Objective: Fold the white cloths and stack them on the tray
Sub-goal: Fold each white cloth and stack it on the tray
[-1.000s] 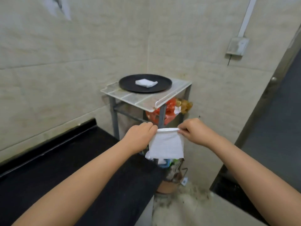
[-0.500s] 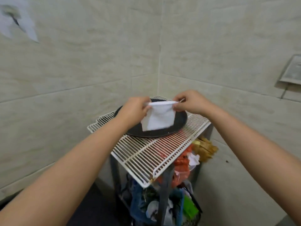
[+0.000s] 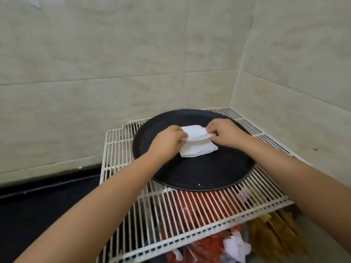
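A round black tray sits on a white wire rack in the corner of the tiled walls. A folded white cloth lies on the tray's middle, resting on top of another folded white cloth whose edge shows beneath it. My left hand pinches the cloth's left edge. My right hand pinches its right edge. Both hands are low over the tray.
The white wire rack juts out toward me. Beneath it hang red bags, crumpled white paper and brown bags. A black counter lies to the left. Tiled walls close in behind and to the right.
My hands have lowered the cloth from hanging in the air above the tray down onto the cloth lying there. The camera has moved closer over the rack.
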`<state>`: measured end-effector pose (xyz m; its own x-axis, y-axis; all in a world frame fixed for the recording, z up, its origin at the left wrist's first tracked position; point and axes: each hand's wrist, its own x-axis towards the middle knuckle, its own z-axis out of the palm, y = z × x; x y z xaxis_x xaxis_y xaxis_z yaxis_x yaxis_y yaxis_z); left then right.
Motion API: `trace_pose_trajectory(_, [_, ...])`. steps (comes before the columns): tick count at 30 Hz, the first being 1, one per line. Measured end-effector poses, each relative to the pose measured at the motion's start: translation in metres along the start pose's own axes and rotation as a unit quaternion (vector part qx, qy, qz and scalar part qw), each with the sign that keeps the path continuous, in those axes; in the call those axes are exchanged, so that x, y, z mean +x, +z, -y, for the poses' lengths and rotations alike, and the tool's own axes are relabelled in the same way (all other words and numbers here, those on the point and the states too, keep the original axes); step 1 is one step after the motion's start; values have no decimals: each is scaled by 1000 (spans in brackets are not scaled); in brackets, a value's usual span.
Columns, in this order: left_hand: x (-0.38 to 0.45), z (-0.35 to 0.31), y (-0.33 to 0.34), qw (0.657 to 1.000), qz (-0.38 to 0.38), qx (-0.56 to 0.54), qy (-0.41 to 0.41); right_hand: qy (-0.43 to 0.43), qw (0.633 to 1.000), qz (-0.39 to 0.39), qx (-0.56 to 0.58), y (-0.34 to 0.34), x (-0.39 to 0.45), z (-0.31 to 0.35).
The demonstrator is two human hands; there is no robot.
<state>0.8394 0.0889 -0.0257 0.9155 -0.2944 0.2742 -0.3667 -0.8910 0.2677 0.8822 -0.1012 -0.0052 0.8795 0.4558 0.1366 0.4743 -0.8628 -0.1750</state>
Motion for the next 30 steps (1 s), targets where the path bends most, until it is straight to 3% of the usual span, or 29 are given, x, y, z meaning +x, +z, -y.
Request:
trace_pose_trajectory(3, [-10,-8,15,999,37,28,-27,-20,998,51,-2,13,-4,-13])
trace_pose_trajectory(7, [-16,-9,11,995,22,62,-71,-72,996,46,6,13,-7,-17])
trace_pose_trajectory(14, [-23,-18,5,990,65,97,-78,-84,986,135,-46,1,-12,-12])
trace_pose_trajectory(18, [-38,-10,-14,981,41,119,-151,-83,989,108,-63,-14,-7,17])
trace_pose_trajectory(23, [-115,35,-68,952,29,166,-257,-174,980,73,-62,-18,-2,121])
trace_pose_trajectory(30, [-336,88,-165,879,-29,250,-405,-314,948,46,-1,5,-44,354])
